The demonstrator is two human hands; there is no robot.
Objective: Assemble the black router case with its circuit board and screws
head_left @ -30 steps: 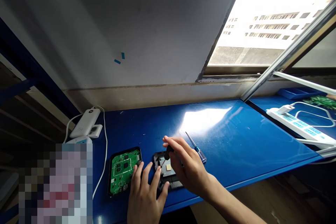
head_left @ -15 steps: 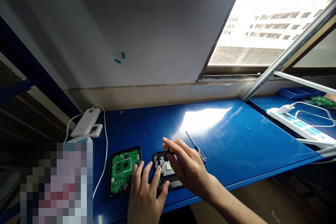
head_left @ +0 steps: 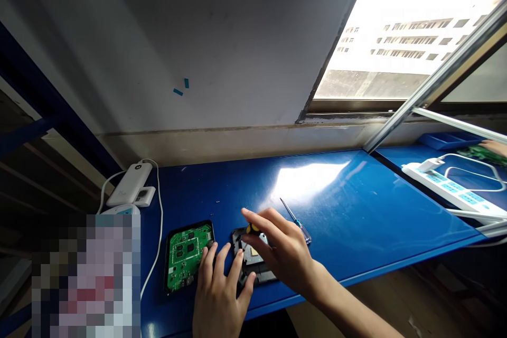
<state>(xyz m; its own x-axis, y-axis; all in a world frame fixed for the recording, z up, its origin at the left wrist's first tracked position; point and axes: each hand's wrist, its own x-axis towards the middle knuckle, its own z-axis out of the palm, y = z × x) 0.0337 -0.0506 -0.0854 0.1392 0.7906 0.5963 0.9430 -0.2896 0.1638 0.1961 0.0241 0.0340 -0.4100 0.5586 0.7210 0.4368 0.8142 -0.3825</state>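
Observation:
My right hand (head_left: 285, 245) pinches the black-and-yellow handle of a screwdriver (head_left: 252, 229); its tip is hidden behind my fingers. Below it lies a black plastic housing (head_left: 264, 278) with a metal plate and a pale square pad (head_left: 254, 252) inside. My left hand (head_left: 222, 293) rests with fingers spread, its thumb and index finger on the housing's left edge. Its other fingertips reach the right side of a green circuit board (head_left: 182, 261) in a black case. A second screwdriver with a clear blue handle (head_left: 304, 235) lies beyond my right hand.
Tiny screws (head_left: 212, 215) lie on the blue table (head_left: 222, 179). At left are a white power bank (head_left: 130, 185) and a white cable (head_left: 159, 222). Rightward stand a metal frame (head_left: 412, 100), a power strip (head_left: 447, 186), a blue tray (head_left: 447, 140) and another person's hand (head_left: 495, 147).
My right hand has shifted slightly left, and the screwdriver handle has turned in its fingers. My left hand keeps its place. The other person's hand at far right has moved left.

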